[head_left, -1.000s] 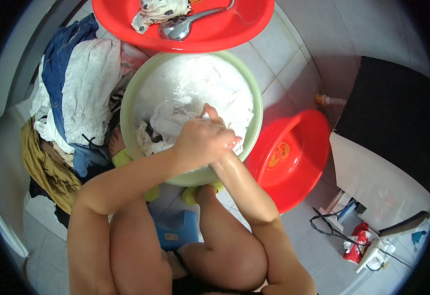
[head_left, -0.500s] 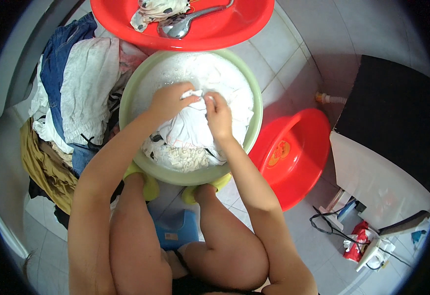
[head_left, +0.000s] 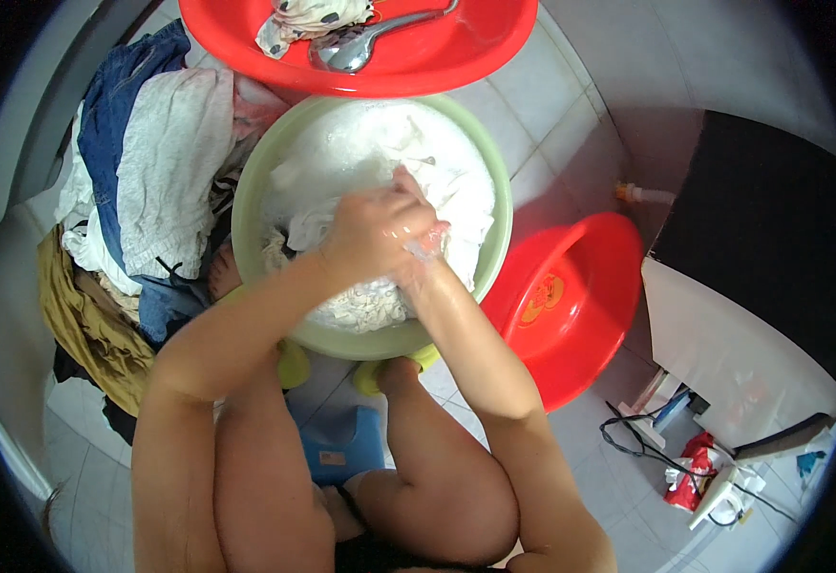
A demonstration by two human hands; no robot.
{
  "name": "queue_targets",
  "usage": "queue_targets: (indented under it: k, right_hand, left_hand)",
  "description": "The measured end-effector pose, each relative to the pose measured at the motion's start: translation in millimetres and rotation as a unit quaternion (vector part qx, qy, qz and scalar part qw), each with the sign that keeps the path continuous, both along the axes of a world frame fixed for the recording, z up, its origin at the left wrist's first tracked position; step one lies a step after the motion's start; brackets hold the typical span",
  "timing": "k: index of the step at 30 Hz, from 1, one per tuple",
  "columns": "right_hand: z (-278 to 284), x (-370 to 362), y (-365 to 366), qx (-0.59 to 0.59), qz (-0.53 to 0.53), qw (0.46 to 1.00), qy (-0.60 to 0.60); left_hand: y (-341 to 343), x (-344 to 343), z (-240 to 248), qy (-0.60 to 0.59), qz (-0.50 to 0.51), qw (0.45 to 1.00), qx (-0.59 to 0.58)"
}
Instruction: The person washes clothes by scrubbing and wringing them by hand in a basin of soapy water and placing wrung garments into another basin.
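Observation:
Over the pale green basin point(head_left: 248, 205), my left hand point(head_left: 370, 229) lies across my right hand, closed around it near the wrist. Wet suds shine on the skin where they meet. My right hand point(head_left: 407, 186) is mostly hidden underneath; its fingers that show stretch out past the left hand. No cloth shows in either hand. White clothes point(head_left: 461, 205) lie in foamy water below, with a crumpled cream lacy piece point(head_left: 360, 307) at the near side.
Beyond stands a red basin point(head_left: 427, 72) with a shower head point(head_left: 351, 53) and a spotted cloth point(head_left: 317, 14). Another red basin point(head_left: 590, 315) sits at right. Clothes including jeans point(head_left: 136, 81) are heaped at left. A blue stool point(head_left: 346, 447) is between my legs; cables point(head_left: 628, 430) lie lower right.
My hands have let go of the white garment, which has sunk back into the basin. The left hand has moved right and nearer, onto the right hand.

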State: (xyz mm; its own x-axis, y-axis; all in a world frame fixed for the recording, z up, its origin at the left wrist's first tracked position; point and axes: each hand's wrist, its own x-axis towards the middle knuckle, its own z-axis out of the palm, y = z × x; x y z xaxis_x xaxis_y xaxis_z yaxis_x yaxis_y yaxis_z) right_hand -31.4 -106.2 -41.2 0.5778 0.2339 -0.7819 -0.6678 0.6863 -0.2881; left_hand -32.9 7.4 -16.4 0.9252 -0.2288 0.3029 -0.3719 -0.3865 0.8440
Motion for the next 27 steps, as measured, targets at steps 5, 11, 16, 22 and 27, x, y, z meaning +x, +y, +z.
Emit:
queue_targets:
  k: [5,11,16,22,27]
  right_hand:
    - [16,-13,22,-0.209,0.052,0.975,-0.047]
    - [31,-22,27,-0.141,0.063,0.988,0.004]
    - [27,-38,21,-0.012,-0.035,0.999,0.007]
    - [48,-20,20,-0.05,0.088,0.994,0.034]
    - [62,17,-7,-0.262,0.131,0.953,-0.074]
  left_hand:
    - [7,17,-3,0.105,0.065,0.992,-0.036]
    - [7,8,-4,0.145,0.039,0.987,-0.049]
    - [-2,-20,5,-0.024,0.025,0.992,0.123]
    - [0,11,-2,0.17,0.044,0.979,-0.104]
    - [35,40,-31,0.33,0.027,0.924,-0.193]
